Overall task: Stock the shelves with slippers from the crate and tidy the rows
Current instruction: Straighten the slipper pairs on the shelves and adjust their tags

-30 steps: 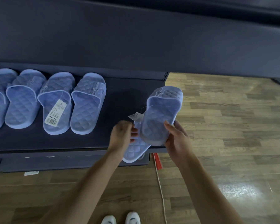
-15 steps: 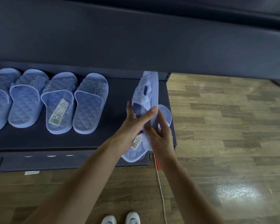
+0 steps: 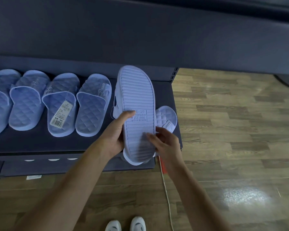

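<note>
A light blue slipper [image 3: 138, 104] is turned sole up over the right end of the dark shelf [image 3: 40, 144]. My left hand [image 3: 114, 132] grips its left edge, thumb on the ribbed sole. My right hand [image 3: 165, 144] pinches the heel end from the right. A second slipper [image 3: 166, 116] of the pair lies beneath it, mostly hidden, with its quilted end sticking out to the right. Several matching slippers [image 3: 92, 105] stand in a row on the shelf to the left; one [image 3: 61, 107] carries a paper price tag.
An upper shelf [image 3: 140, 34] overhangs the back of the row. Wooden floor [image 3: 232, 130] lies to the right of the shelf end and below. A thin cord [image 3: 165, 185] runs across the floor by my white shoes [image 3: 126, 225].
The slipper held on its edge half a second ago has turned over and now shows its full ribbed sole. My hands stayed at its lower half, and the view has shifted slightly.
</note>
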`<state>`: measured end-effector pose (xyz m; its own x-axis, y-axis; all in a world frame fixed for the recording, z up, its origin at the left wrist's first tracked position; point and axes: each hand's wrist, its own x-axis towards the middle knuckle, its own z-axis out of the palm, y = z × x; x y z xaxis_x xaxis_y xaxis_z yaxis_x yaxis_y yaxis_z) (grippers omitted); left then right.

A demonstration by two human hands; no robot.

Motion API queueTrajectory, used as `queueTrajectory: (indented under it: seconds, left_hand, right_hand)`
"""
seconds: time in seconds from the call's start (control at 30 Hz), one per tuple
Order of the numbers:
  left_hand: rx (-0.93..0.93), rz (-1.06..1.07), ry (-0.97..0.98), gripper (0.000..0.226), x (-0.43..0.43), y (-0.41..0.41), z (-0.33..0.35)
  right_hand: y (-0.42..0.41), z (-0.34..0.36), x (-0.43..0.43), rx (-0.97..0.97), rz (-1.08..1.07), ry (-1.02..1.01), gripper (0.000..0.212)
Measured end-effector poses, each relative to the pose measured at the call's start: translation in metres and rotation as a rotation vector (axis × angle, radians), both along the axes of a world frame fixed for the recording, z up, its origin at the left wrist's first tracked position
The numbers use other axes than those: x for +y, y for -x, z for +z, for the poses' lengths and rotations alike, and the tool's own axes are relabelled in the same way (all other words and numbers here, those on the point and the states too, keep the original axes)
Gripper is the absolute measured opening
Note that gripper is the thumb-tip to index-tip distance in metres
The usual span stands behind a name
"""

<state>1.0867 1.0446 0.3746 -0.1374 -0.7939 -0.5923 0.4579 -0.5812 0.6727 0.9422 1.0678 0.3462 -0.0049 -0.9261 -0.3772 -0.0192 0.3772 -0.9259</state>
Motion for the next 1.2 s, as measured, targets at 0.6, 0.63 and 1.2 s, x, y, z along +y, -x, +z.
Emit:
queueTrajectory:
  seconds: [0.6, 0.63, 1.2]
  left_hand:
    - [-0.319, 0.104, 0.038, 0.073, -0.009, -0.004, -0.011]
    - [-0.217, 0.106, 0.026, 0.049, -0.007, -0.008, -0.010]
    - [-0.114, 0.066, 0.090, 0.039, 0.014, -0.056, -0.057]
  right_hand:
    - [-0.035, 0.015, 0.007, -0.068, 0.164, 0.301, 0.029]
    - [-0.032, 0.015, 0.008, -0.075, 0.135, 0.295, 0.025]
    - [-0.001, -0.058, -0.006, 0.589, -0.202, 0.046, 0.064]
